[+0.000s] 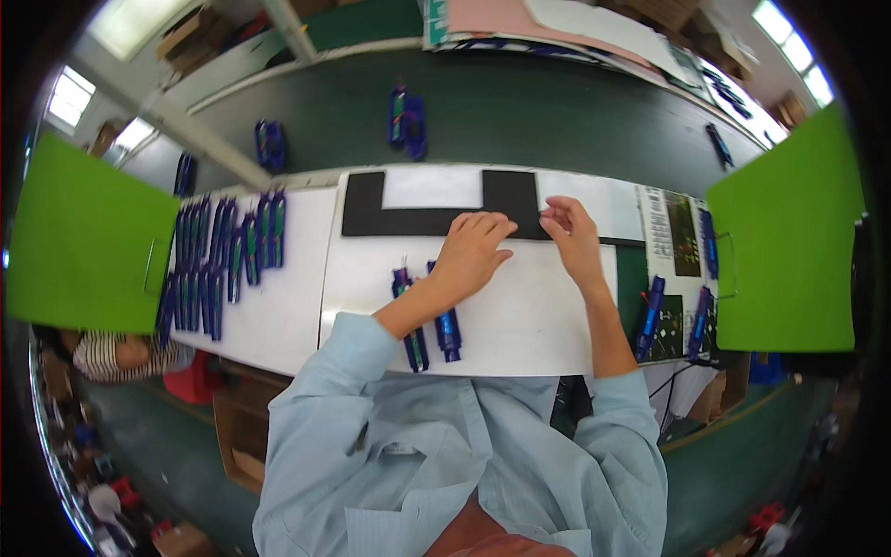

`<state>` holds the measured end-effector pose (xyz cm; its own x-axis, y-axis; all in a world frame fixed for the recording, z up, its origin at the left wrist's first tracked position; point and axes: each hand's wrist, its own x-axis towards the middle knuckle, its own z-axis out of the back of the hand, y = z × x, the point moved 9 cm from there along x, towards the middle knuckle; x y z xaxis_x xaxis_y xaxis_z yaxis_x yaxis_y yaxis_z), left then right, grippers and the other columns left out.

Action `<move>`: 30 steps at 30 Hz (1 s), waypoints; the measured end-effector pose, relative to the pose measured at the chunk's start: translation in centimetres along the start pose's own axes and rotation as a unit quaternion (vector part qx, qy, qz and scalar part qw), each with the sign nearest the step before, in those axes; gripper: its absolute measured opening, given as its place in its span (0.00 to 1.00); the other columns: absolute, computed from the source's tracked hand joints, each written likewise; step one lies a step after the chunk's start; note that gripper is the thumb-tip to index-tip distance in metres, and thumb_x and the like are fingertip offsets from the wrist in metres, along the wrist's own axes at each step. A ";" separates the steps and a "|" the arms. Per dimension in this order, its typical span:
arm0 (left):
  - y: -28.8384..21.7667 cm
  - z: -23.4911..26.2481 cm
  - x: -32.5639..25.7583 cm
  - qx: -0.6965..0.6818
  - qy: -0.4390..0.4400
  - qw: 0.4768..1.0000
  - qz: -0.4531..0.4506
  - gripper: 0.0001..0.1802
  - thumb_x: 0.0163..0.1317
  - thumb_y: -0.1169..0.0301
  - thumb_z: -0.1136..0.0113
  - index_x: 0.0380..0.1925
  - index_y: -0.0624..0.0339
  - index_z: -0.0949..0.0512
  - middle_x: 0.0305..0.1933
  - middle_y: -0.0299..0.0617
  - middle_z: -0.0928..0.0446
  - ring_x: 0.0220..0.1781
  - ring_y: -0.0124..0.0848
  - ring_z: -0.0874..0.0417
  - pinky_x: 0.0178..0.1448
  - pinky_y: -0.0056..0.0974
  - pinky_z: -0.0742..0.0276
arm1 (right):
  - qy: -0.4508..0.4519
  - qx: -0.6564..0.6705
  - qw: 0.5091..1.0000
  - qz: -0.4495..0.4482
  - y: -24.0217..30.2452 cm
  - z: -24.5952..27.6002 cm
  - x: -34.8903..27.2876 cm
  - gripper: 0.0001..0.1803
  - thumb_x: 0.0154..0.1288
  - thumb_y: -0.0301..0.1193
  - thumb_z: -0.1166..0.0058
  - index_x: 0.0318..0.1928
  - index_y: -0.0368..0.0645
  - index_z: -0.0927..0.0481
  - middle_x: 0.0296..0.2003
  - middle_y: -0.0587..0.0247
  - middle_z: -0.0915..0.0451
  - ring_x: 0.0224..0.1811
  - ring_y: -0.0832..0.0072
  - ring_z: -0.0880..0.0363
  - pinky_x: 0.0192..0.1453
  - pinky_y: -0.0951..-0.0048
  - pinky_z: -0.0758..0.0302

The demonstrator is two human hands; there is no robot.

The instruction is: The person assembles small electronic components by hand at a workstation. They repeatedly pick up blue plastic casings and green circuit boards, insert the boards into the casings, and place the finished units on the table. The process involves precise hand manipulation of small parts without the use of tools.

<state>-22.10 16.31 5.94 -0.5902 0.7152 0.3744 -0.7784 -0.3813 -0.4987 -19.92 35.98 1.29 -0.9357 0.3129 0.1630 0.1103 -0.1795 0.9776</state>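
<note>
A flat black U-shaped piece (366, 209) lies along the far side of the white work surface. My left hand (475, 249) rests on its lower bar, fingers stretched and lying flat. At its right end my right hand (574, 237) is closed, thumb and fingertips together by the edge; whatever they hold, if anything, is too small to make out. Under my left forearm lies a long blue casing with a green strip inside (414, 339), partly covered by the arm. Beside it is a plain blue casing (447, 332), its far end hidden by my wrist.
Rows of blue casings with green strips (237, 246) lie at the left, and a few blue casings (652, 316) at the right on printed sheets (685, 223). Green panels (88, 237) flank both sides. More casings (406, 121) sit on the dark green bench (557, 111) beyond.
</note>
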 end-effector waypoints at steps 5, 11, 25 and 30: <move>-5.1 5.3 -13.2 0.023 -0.039 0.997 0.060 0.13 0.66 0.70 0.28 0.51 0.53 0.14 0.53 0.38 0.15 0.57 0.39 0.17 0.70 0.50 0.34 | 0.187 0.062 0.970 -0.140 -0.1 -6.4 -8.3 0.19 0.74 0.20 0.36 0.62 0.38 0.20 0.45 0.67 0.14 0.49 0.80 0.16 0.56 0.75 0.20; -6.9 3.1 -20.3 0.064 -0.005 0.993 0.101 0.18 0.65 0.72 0.29 0.56 0.53 0.14 0.61 0.35 0.16 0.62 0.32 0.19 0.75 0.49 0.42 | 0.268 0.059 0.953 -0.126 2.6 -12.7 -11.3 0.19 0.73 0.19 0.36 0.62 0.38 0.20 0.45 0.66 0.14 0.46 0.79 0.17 0.51 0.76 0.22; -6.2 2.7 -20.9 0.071 0.000 0.993 0.095 0.17 0.67 0.72 0.32 0.56 0.54 0.14 0.63 0.34 0.16 0.67 0.31 0.19 0.76 0.50 0.43 | 0.286 0.031 0.946 -0.152 1.0 -16.7 -11.5 0.20 0.75 0.22 0.36 0.64 0.38 0.20 0.46 0.65 0.14 0.49 0.80 0.18 0.55 0.76 0.22; -6.1 2.7 -20.8 0.070 0.002 0.993 0.096 0.17 0.67 0.72 0.32 0.56 0.54 0.14 0.63 0.34 0.16 0.67 0.31 0.19 0.76 0.50 0.44 | 0.265 -0.003 0.958 -0.109 1.1 -16.8 -11.6 0.21 0.73 0.20 0.36 0.64 0.37 0.21 0.46 0.64 0.14 0.45 0.80 0.19 0.52 0.75 0.22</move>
<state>-5.66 2.13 3.32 -0.7303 0.6236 0.2788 -0.6735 -0.5889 -0.4468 -14.57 16.43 -1.74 -0.9751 -0.1747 -0.1366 -0.1069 -0.1694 0.9797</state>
